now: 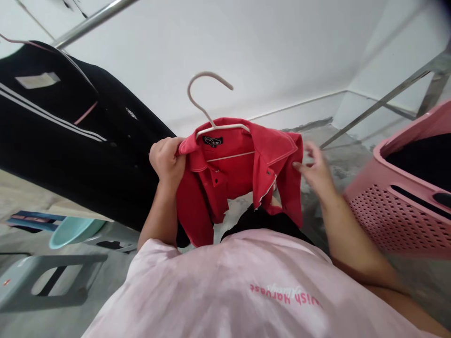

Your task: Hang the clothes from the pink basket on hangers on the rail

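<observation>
A short red jacket (pixel 278 145) hangs in front of my body on a white hanger (pixel 210 112), whose hook points up and curls to the right. My left hand (pixel 167 159) is closed around the jacket's shoulder on the left side. At the opposite shoulder, my right hand (pixel 314 170) has its thumb and fingers apart, with the thumb tip against or just beside the red cloth; slight blur hides the exact contact. The jacket's front is unfastened, and a dark label shows inside the collar. Its sleeves hang down on both sides.
A black garment (pixel 116 126) with white stripes hangs on the left below a metal rail (pixel 95 22). A pink basket (pixel 405 197) holding dark cloth stands on the right, beside a metal bar (pixel 373 107). Lower left are a grey stool (pixel 77 277) and a turquoise basin (pixel 75 231).
</observation>
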### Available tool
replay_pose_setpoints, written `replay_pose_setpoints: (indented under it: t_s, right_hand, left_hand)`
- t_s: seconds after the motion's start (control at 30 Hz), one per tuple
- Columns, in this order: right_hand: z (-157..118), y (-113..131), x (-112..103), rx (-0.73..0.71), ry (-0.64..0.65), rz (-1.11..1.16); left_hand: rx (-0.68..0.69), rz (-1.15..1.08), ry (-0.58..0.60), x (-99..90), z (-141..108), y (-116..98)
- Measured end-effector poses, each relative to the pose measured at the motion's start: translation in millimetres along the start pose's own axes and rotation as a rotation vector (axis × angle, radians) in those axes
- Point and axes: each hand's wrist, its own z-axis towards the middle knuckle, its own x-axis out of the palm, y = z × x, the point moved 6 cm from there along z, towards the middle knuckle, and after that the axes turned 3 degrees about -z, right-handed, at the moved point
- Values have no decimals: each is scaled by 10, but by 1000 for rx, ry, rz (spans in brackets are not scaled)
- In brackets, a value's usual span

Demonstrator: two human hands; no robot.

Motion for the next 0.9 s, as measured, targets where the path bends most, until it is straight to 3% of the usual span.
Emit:
replay_pose_setpoints:
  t_s: [0.07,0.1,0.23,0.33,0.4,0.47,0.63,0.77,0.9]
  right_hand:
    - [17,-250,166,114,162,-4]
    - [19,-298,163,118,151,8]
    - [77,-228,-271,-30,-235,31]
    - [131,-188,-547,-96,-370,22]
    - [129,-227,-580,-86,-349,-10]
    - [75,-327,-475,-30,-234,-46]
    - [-257,-704,88,73,183,-177]
    - [-381,-992,376,107,112,-204]
    - [-535,-1149,793,201,233,-68]
  left_hand:
    - [26,17,28,-10,5,-7]
    - [27,31,42,-3,8,4]
    - [-1,81,125,99,-3,123]
    - [35,93,257,278,-51,168]
    - [36,79,286,359,-62,171]
    - [-5,39,239,346,-21,169]
    - [-115,20,65,-73,267,159]
    - [-191,144,-25,-544,554,272]
    - [-288,262,-166,-1011,745,558]
